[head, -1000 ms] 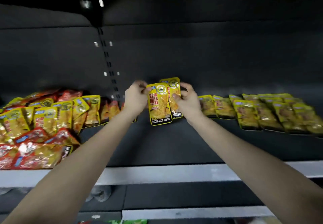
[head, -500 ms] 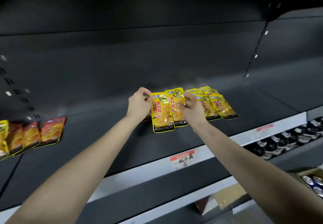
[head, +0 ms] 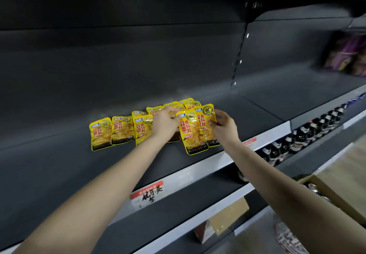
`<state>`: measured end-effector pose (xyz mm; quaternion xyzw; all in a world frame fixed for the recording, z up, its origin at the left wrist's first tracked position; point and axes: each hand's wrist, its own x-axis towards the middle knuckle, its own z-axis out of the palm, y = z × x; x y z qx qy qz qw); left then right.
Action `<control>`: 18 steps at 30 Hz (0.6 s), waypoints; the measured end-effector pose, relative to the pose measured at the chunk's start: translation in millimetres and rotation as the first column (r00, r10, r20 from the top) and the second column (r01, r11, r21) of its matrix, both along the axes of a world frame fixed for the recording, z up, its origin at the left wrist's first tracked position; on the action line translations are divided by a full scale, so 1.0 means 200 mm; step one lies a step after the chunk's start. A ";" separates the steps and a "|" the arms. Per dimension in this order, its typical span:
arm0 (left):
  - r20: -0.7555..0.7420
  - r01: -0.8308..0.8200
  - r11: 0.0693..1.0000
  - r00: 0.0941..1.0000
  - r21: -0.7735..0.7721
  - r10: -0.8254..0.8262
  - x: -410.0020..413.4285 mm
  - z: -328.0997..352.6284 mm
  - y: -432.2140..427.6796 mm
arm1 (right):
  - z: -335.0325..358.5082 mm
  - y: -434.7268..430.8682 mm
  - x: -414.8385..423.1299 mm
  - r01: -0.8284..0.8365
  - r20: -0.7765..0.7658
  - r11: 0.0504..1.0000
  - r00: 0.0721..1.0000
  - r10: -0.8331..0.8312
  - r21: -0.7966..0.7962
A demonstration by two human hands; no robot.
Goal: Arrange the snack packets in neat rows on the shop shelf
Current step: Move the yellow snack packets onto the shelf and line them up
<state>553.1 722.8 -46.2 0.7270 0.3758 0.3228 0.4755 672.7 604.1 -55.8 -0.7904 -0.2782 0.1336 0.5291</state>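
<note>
Two yellow snack packets [head: 195,133] are held upright and overlapping just above the dark shelf [head: 59,164]. My left hand [head: 165,122] pinches the top left corner of the front packet. My right hand [head: 222,125] grips the right edge of the rear packet. Behind and left of them, several matching yellow packets [head: 120,130] lie in a row on the shelf, leaning back. My left hand and wrist hide part of that row.
A white shelf rail with a red handwritten price label [head: 147,193] runs along the front edge. Dark bottles [head: 309,133] line the lower shelf at right. A cardboard box [head: 336,192] with cans stands at lower right. Purple packets [head: 348,53] sit on a far-right shelf.
The view has swung right, from the mixed red and yellow pile to the row of yellow packets. Both hands carried the two packets along and now hold them beside that row.
</note>
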 end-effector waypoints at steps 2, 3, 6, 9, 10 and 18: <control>-0.016 -0.029 1.000 0.999 0.001 0.029 0.06 -0.02 0.00 | 0.00 0.00 0.05 -0.002 -0.001 1.000 1.000 0.002 -0.020; -0.029 -0.047 0.999 0.998 0.008 0.047 0.08 -0.03 0.00 | 0.01 0.00 0.07 -0.006 0.004 0.999 1.000 0.006 -0.034; -0.048 -0.094 0.995 0.994 0.015 0.095 0.14 -0.05 0.00 | 0.02 0.01 0.13 -0.028 0.026 0.997 0.999 0.029 -0.066; -0.063 -0.133 0.991 0.989 0.009 0.133 0.18 -0.05 0.00 | 0.01 0.03 0.18 -0.048 0.093 0.993 0.994 0.058 -0.111; -0.076 -0.142 0.989 0.987 0.029 0.143 0.19 -0.04 0.00 | 0.01 0.04 0.19 -0.055 0.138 0.990 0.988 0.073 -0.130; -0.356 -0.043 0.912 0.912 0.407 0.202 0.20 -0.03 -0.04 | -0.02 0.09 0.24 -0.117 0.344 0.962 0.917 0.200 -0.245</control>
